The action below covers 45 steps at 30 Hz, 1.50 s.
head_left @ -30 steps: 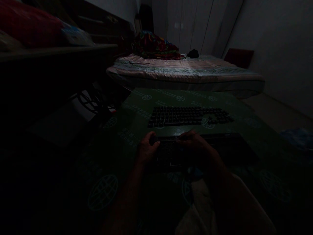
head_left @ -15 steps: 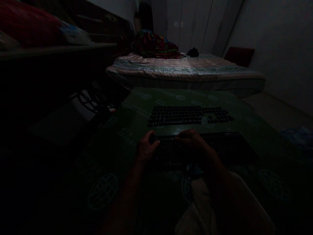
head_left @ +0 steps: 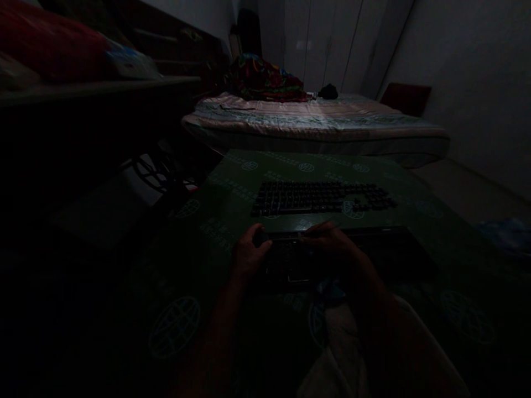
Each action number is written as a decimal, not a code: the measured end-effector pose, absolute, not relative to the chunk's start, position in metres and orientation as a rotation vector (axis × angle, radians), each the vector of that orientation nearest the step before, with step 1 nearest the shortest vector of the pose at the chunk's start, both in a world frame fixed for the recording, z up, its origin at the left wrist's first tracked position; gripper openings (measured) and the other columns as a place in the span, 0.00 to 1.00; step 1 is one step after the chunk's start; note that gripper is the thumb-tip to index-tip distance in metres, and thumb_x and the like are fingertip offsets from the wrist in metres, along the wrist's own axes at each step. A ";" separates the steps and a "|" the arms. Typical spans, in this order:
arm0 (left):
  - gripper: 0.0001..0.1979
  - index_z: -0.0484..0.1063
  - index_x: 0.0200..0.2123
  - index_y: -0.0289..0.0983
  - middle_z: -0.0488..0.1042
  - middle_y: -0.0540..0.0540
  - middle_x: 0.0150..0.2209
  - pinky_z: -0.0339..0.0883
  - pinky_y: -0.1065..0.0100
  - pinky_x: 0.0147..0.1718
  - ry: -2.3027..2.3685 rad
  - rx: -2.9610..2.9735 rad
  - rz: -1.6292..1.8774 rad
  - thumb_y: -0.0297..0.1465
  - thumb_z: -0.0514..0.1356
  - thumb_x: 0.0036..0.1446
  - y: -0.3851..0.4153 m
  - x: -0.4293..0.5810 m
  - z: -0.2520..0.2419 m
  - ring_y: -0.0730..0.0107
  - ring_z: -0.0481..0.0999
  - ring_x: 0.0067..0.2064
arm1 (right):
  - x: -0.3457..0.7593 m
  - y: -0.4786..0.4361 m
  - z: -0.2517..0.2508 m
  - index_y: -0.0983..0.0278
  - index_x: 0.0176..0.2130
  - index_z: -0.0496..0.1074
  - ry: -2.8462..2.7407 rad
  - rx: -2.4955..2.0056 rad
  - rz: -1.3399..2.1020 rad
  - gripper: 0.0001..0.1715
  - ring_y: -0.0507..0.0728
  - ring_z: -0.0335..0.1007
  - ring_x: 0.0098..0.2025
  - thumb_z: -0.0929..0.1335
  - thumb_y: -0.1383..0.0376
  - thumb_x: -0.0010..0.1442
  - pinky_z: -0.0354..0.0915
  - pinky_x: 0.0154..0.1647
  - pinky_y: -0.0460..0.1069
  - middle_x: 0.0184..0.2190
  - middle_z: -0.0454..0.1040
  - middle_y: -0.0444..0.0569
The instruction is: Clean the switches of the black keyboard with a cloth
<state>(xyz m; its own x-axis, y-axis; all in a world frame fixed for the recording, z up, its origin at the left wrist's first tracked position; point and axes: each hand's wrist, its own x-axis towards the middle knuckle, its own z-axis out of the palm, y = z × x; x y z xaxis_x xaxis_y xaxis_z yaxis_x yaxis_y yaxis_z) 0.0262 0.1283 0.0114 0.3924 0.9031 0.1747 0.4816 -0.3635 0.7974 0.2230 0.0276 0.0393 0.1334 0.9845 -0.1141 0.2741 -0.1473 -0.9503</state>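
Note:
The room is very dim. A dark flat keyboard-like device point(head_left: 340, 251) lies on a green printed mat point(head_left: 215, 199). My left hand point(head_left: 248, 255) curls around the device's left end, thumb on top. My right hand point(head_left: 329, 243) rests over the device's upper middle with its fingers drawn together; what they pinch is too dark to name. Just beyond the device, rows of black keys point(head_left: 319, 197) are laid out on the mat.
A low mattress point(head_left: 315, 119) with a striped sheet and a bundle of coloured cloth point(head_left: 265, 80) lies behind the mat. Dark furniture and cables point(head_left: 153, 171) fill the left side. A pale cloth point(head_left: 332, 337) lies over my lap.
Both hands stay on the device with only slight finger shifts. The view has bobbed a little down and up.

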 end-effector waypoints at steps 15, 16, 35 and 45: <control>0.22 0.68 0.46 0.39 0.74 0.45 0.46 0.64 0.57 0.51 1.180 1.978 0.812 0.33 0.61 0.44 0.130 0.026 0.009 0.61 0.73 0.48 | 0.231 0.027 0.037 0.69 0.26 0.76 -1.298 -1.580 1.047 0.15 0.51 0.64 0.24 0.70 0.58 0.47 0.59 0.24 0.44 0.21 0.72 0.46; 0.22 0.68 0.46 0.39 0.74 0.45 0.46 0.64 0.57 0.51 1.180 1.977 0.813 0.33 0.61 0.43 0.129 0.026 0.010 0.61 0.73 0.48 | 0.233 0.026 0.037 0.69 0.26 0.76 -1.286 -1.587 1.048 0.15 0.51 0.65 0.24 0.70 0.58 0.47 0.59 0.24 0.44 0.21 0.72 0.46; 0.23 0.67 0.46 0.36 0.74 0.43 0.46 0.64 0.57 0.51 1.218 1.971 0.782 0.32 0.61 0.44 0.127 0.028 0.014 0.60 0.73 0.49 | 0.226 0.032 0.032 0.68 0.29 0.76 -1.365 -1.578 0.938 0.17 0.52 0.66 0.26 0.68 0.56 0.48 0.60 0.26 0.45 0.24 0.73 0.47; 0.24 0.66 0.48 0.35 0.73 0.41 0.48 0.63 0.57 0.52 1.220 1.968 0.761 0.33 0.60 0.45 0.128 0.028 0.014 0.59 0.72 0.50 | 0.220 0.029 0.041 0.69 0.25 0.73 -1.277 -1.563 1.046 0.18 0.50 0.62 0.23 0.68 0.55 0.48 0.56 0.23 0.45 0.21 0.69 0.45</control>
